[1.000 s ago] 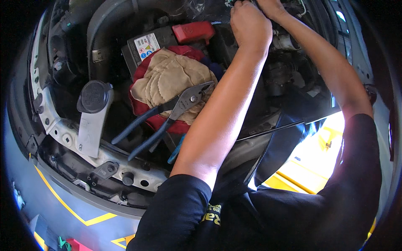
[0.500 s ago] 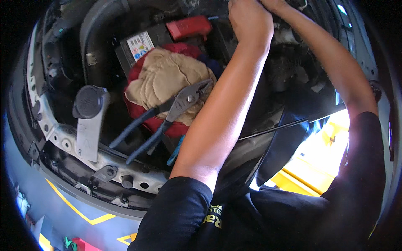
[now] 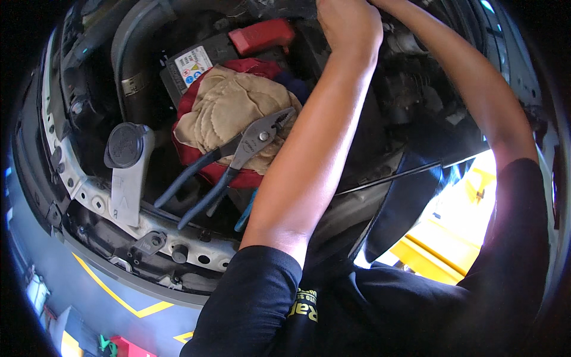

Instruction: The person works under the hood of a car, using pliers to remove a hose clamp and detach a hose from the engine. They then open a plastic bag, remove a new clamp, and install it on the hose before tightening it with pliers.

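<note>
Both my arms reach deep into a car's engine bay, to the top edge of the view. My left hand (image 3: 350,24) shows only its back and wrist; its fingers are cut off by the edge. Just a sliver of my right hand (image 3: 388,3) shows beside it, fingers out of sight. Whatever they touch cannot be seen. Left of my left forearm, slip-joint pliers (image 3: 253,143) with blue handles rest, jaws apart, on a bunched tan and dark-red cloth (image 3: 232,101). That cloth lies over part of a battery (image 3: 172,77), near a red terminal cover (image 3: 262,37).
A white reservoir (image 3: 126,190) with a black cap (image 3: 126,146) stands at the left, by the metal front crossmember (image 3: 89,199). A thick dark hose (image 3: 128,53) curves behind it. The blue end of another tool (image 3: 245,213) shows beside my left forearm. Yellow equipment (image 3: 434,250) stands at lower right.
The view has shifted slightly, so the pliers, cloth and battery sit a little differently in it. Both arms keep nearly the same reach, and the pliers stay on the cloth.
</note>
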Tool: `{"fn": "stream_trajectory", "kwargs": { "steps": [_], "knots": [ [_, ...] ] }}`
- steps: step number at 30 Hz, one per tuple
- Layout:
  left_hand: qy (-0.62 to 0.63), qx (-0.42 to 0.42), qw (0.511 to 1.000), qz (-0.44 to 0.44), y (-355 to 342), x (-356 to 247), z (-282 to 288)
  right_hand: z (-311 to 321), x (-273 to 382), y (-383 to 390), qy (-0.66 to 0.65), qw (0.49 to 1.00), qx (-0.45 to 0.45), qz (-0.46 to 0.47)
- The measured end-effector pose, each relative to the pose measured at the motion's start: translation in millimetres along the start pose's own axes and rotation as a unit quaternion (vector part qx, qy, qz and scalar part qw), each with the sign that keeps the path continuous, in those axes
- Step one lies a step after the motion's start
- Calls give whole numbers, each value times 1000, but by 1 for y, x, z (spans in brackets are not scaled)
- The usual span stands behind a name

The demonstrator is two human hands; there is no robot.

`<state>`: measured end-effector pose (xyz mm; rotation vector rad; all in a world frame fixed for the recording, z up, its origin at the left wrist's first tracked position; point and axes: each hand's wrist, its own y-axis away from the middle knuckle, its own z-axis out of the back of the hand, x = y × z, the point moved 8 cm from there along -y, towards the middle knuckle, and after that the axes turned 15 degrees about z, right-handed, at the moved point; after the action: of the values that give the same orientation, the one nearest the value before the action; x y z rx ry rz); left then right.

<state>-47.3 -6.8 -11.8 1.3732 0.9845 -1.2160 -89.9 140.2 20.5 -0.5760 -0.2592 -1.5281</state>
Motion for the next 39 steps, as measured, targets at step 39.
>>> {"fn": "stream_trajectory", "kwargs": {
  "steps": [39],
  "knots": [
    [77, 73, 993, 44, 2, -3, -6, -8, -5, 0, -62, 997, 43, 0]
  ]
}}
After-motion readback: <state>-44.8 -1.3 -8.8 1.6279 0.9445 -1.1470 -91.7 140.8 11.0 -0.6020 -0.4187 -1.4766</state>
